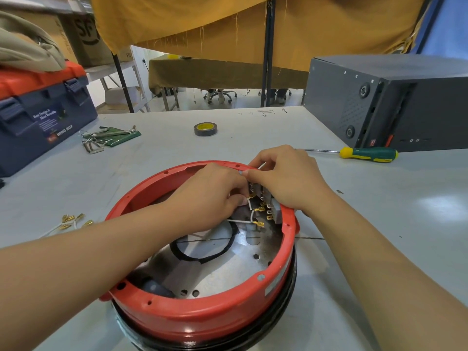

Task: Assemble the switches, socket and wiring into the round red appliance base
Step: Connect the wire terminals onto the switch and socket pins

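The round red appliance base point(202, 317) sat on the grey counter point(379, 224) right in front of me, open side up, metal floor showing inside. Both my hands were at its far right inner wall, where the switch block point(266, 198) with brass terminals was mounted. My left hand point(210, 193) had fingers curled, pinching a white wire point(249, 211) with a brass spade connector by the terminals. My right hand point(286, 178) was curled too, pinching another white wire end above the block, at the rim. A black gasket ring point(202, 252) lay loose on the metal floor. Spare white leads with brass connectors point(72, 221) lay on the counter left of the base. Farther back: hex keys point(106, 138), a tape roll point(205, 128), a yellow-green screwdriver point(364, 154), a blue toolbox point(38, 117) and a grey metal case point(390, 102).
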{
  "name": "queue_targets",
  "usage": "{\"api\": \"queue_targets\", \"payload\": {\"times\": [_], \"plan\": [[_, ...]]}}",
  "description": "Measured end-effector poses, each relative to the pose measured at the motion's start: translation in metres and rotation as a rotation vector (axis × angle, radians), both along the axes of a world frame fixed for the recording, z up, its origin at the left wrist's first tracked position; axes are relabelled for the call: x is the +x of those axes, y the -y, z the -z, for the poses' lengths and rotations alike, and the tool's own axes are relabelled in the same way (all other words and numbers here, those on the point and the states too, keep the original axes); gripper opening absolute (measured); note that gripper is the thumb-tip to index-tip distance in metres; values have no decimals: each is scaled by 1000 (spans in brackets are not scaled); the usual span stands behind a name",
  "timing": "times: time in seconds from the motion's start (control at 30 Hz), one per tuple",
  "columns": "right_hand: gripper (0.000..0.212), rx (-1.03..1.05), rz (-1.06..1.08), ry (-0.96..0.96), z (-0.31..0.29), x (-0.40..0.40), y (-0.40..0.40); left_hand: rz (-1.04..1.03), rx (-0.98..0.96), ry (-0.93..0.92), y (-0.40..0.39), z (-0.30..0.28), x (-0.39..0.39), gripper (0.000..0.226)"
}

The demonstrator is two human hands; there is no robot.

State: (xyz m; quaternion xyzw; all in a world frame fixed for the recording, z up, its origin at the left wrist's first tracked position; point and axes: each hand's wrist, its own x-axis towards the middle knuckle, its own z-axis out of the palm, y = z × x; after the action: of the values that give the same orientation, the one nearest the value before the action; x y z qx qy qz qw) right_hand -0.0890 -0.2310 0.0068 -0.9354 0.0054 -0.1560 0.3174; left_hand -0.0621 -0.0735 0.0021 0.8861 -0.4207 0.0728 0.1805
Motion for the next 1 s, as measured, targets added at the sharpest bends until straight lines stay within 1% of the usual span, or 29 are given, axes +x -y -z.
{"api": "queue_targets", "payload": {"times": [0.37, 0.57, 0.73, 0.9, 1.0], "plan": [[19, -20, -16, -1, 0, 1, 2, -26, -9, -19, -1, -2, -2, 9], [13, 56, -25, -24, 1, 2, 0, -39, 18, -38, -1, -6, -3, 9], [13, 59, 23, -22, 3, 1, -2, -50, -48, -49, -1, -17, -6, 15], [16, 17, 69, -38, 1, 0, -5, -10, -17, -219, -1, -27, -13, 15], [18, -18, 102, -26, 1, -2, -5, -2, 11, -243, 3, -29, -15, 12]]}}
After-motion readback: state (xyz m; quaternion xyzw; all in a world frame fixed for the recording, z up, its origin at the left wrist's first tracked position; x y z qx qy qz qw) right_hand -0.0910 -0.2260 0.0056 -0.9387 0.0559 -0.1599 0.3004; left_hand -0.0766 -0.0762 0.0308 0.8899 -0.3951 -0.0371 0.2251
